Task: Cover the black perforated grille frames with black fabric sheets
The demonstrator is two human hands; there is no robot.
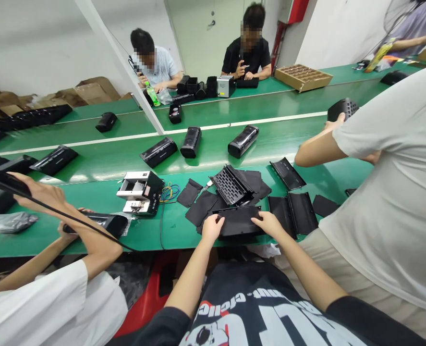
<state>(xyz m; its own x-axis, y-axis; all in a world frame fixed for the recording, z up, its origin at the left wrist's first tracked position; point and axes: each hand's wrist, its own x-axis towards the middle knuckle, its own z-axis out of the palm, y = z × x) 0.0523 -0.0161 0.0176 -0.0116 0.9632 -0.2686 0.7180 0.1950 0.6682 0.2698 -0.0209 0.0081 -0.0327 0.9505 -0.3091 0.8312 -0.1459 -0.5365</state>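
A matte black plastic panel (238, 222) lay on the green workbench (184, 239), our left hand (211, 228) and right hand (268, 223) resting on it, fingers spread, pinching nothing

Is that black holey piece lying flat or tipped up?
Tipped up: the black slotted panel sits at a slant on other black pieces, one long edge raised.

The person wore a black short-sleeved T-shirt (241, 293) printed with a large white graphic (288, 327) and curved white lettering (249, 299), with a red-edged emblem (206, 312) and plain black sleeves (367, 322).
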